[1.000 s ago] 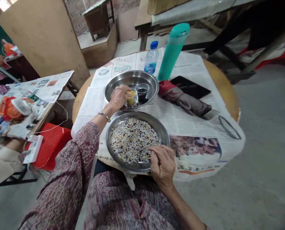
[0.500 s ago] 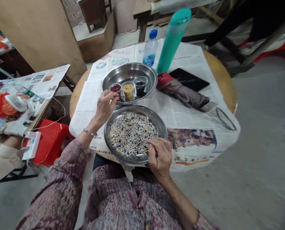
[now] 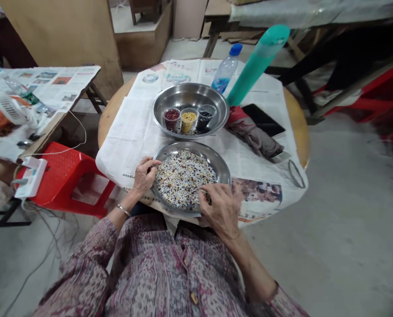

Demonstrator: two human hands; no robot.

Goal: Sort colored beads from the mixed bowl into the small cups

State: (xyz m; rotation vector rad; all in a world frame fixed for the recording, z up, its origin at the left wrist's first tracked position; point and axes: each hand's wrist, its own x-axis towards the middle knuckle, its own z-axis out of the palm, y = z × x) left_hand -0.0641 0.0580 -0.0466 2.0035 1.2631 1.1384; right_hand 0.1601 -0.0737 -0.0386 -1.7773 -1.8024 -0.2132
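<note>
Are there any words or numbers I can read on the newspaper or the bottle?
No text here can be read.
Newspaper on the round table: print and headlines too small and blurred.
Water bottle: blue label blurred.
Newspaper on the side table: print too small.

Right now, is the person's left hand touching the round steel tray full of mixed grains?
Touching. The head view shows the left hand curled on the left rim of the near round steel tray of mixed grains, with no gap between fingers and metal.
</note>
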